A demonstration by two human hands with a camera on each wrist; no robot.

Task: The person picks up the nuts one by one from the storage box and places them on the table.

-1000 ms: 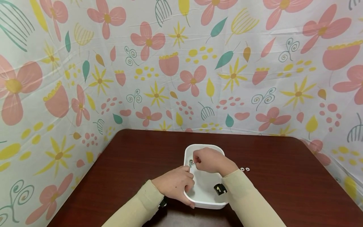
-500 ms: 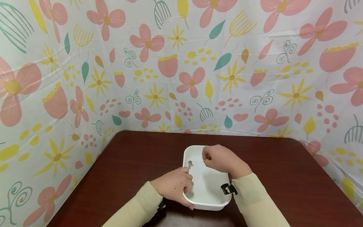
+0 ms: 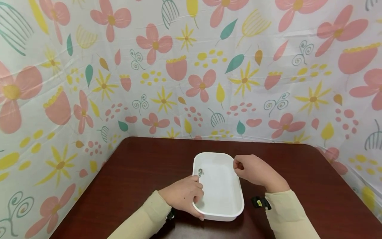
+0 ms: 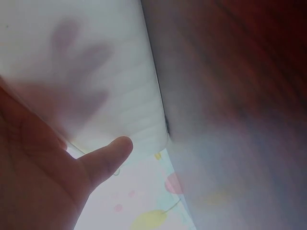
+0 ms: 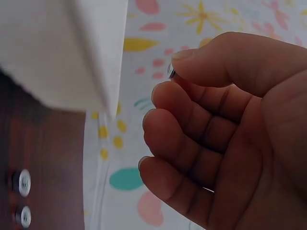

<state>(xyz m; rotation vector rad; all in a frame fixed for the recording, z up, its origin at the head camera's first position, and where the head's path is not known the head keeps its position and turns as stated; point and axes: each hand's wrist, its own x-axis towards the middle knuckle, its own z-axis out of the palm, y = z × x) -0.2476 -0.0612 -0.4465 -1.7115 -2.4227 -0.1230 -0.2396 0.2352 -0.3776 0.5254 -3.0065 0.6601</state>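
1. Two hands attend to one white tray (image 3: 219,196) on the dark wooden table (image 3: 155,159). The left hand (image 3: 182,196) grips the near-left wall, fingers over the rim and thumb outside, probably to stop it sliding.
2. Beside the tray's right rim, the right hand (image 3: 256,171) pinches a tiny piece (image 5: 171,71) between thumb and forefinger; a part so small likely suits no fuller hold.
3. That tiny piece sits at the very fingertips, apart from the tray wall in the right wrist view. It shows a silvery face and a dark edge; the thumb hides the rest.
4. Inside the tray, by its left wall, lies a cluster of metal bits (image 3: 200,172), too small to count; the raised sides presumably keep them from straying.
5. Outside the tray, two round pieces (image 5: 22,182) rest near each other on the table, pale-ringed and dark-sided, perhaps placed there to keep them separate from the cluster.
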